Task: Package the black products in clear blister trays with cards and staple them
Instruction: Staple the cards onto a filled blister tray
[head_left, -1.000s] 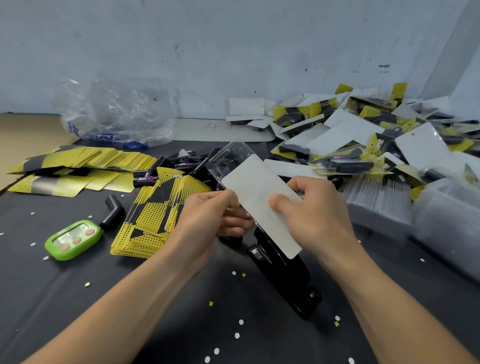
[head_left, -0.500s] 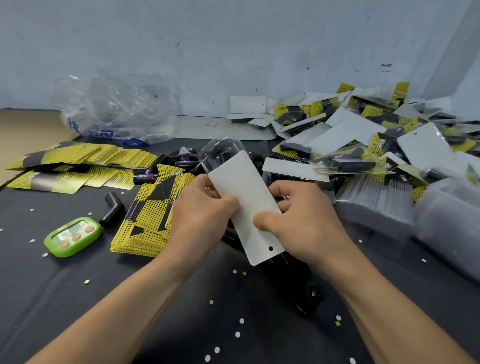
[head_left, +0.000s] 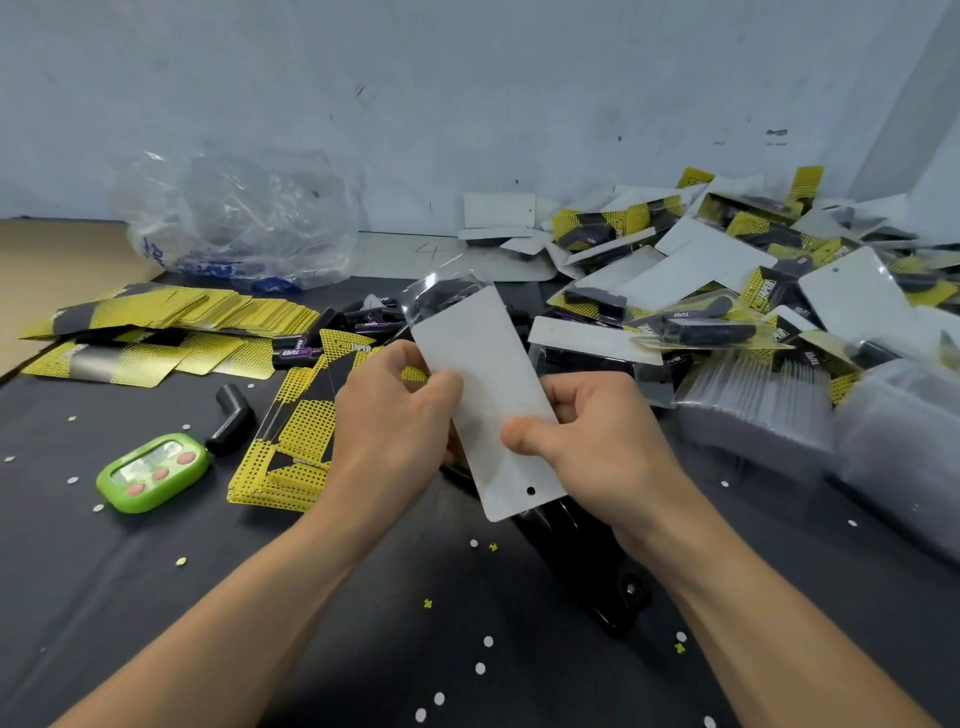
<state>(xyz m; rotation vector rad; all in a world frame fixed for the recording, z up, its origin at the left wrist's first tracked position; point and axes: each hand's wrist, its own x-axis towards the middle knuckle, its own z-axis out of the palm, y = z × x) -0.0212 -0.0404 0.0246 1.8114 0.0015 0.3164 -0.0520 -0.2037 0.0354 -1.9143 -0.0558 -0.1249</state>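
Observation:
Both hands hold one blister pack (head_left: 485, 384) above the black stapler (head_left: 582, 561). The pack shows its white card back with a hang hole near me; its clear tray end (head_left: 441, 293) with a black product inside points away. My left hand (head_left: 389, 431) grips its left edge, my right hand (head_left: 592, 441) pinches its right edge with the thumb on the card. A stack of yellow-black cards (head_left: 296, 441) lies left of my hands. Loose black products (head_left: 353, 327) lie behind it.
A green timer (head_left: 153, 470) and a black elbow part (head_left: 234, 415) sit at left. More yellow cards (head_left: 171, 327) and a plastic bag (head_left: 239, 218) are behind. Finished packs (head_left: 727, 280) pile at right, with empty clear trays (head_left: 758, 410) in front.
The pack has turned from lying diagonally to more upright, its hang-hole end swung toward me. Both hands shifted their hold along its edges above the stapler.

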